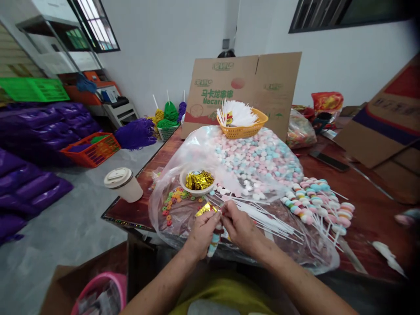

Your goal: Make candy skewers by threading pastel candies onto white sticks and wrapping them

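Both hands meet near the table's front edge. My left hand (202, 234) is closed round a marshmallow skewer (213, 246), whose pale blue end hangs below the fingers. A piece of gold foil (206, 209) shows just above that hand. My right hand (241, 225) touches the left at the fingertips in a pinch; whatever it pinches is too small to make out. Behind the hands are a white bowl (183, 181) of gold ties (199, 180), white sticks (272, 221), and a heap of pastel marshmallows (249, 153) on a plastic bag. Finished-looking skewers (315, 201) lie to the right.
Ring-shaped candies (169, 203) lie left of the bowl. A lidded cup (126, 186) stands at the left table edge. An orange basket (243, 131) of white sticks and an upright cardboard sheet (243, 92) are at the back. A phone (329, 161) and knife (352, 258) lie right.
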The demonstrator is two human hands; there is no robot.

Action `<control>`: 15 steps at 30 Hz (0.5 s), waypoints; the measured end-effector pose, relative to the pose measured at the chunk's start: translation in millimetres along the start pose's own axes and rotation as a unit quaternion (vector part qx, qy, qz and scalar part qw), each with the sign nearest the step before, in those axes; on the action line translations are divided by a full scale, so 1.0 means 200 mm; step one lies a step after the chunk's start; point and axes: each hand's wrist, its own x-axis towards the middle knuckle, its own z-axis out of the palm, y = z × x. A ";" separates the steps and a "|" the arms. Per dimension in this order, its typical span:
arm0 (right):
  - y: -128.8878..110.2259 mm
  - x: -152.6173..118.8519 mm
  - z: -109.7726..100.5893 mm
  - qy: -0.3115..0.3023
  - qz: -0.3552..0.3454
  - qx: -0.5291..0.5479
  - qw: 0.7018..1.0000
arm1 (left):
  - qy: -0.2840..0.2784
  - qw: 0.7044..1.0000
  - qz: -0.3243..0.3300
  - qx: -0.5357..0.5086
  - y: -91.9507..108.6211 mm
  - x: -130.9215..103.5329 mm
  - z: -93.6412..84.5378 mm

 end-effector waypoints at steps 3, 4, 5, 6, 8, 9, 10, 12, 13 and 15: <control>0.00 -0.05 -0.01 0.079 0.068 0.054 0.993 | 0.002 1.000 0.016 0.010 0.01 -0.01 0.01; -0.01 -0.07 -0.03 0.068 0.065 0.083 0.992 | -0.019 1.000 -0.003 0.011 0.02 -0.01 0.00; -0.02 -0.08 -0.06 0.034 0.040 0.105 0.993 | -0.050 0.998 -0.038 0.009 0.03 -0.02 0.00; -0.04 -0.09 -0.10 -0.017 -0.008 0.117 0.993 | -0.089 0.993 -0.081 0.005 0.04 -0.03 -0.01; -0.08 -0.12 -0.18 -0.129 -0.120 0.122 0.977 | -0.169 0.972 -0.164 -0.010 0.05 -0.05 -0.01; -0.10 -0.13 -0.21 -0.172 -0.153 0.132 0.964 | -0.196 0.962 -0.188 -0.019 0.05 -0.06 -0.01; -0.11 -0.14 -0.22 -0.198 -0.158 0.152 0.955 | -0.206 0.957 -0.200 -0.033 0.05 -0.06 -0.01; -0.11 -0.15 -0.21 -0.183 -0.107 0.201 0.956 | -0.182 0.961 -0.195 -0.069 0.06 -0.06 0.01; -0.10 -0.15 -0.18 -0.141 -0.073 0.208 0.965 | -0.153 0.968 -0.183 -0.085 0.06 -0.06 0.02; -0.06 -0.16 -0.13 -0.030 -0.051 0.141 0.988 | -0.090 0.980 -0.148 -0.095 0.06 -0.04 0.05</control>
